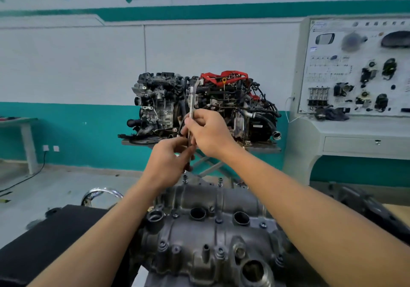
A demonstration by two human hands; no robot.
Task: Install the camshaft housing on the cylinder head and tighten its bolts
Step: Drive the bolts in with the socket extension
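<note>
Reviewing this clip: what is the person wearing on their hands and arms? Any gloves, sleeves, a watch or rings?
Nothing that shows. The left hand and the right hand are ungloved, and no rings are visible. The left forearm and the right forearm are bare down to the frame's lower edge: no sleeves, cuffs, watch or wristband in view.

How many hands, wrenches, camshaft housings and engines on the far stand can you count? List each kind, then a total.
Hands: 2, left hand and right hand
Wrenches: 1, the wrench in both hands
Housings: 1, the camshaft housing
Engines: 2, the grey engine and the red-topped engine
Total: 6
</note>
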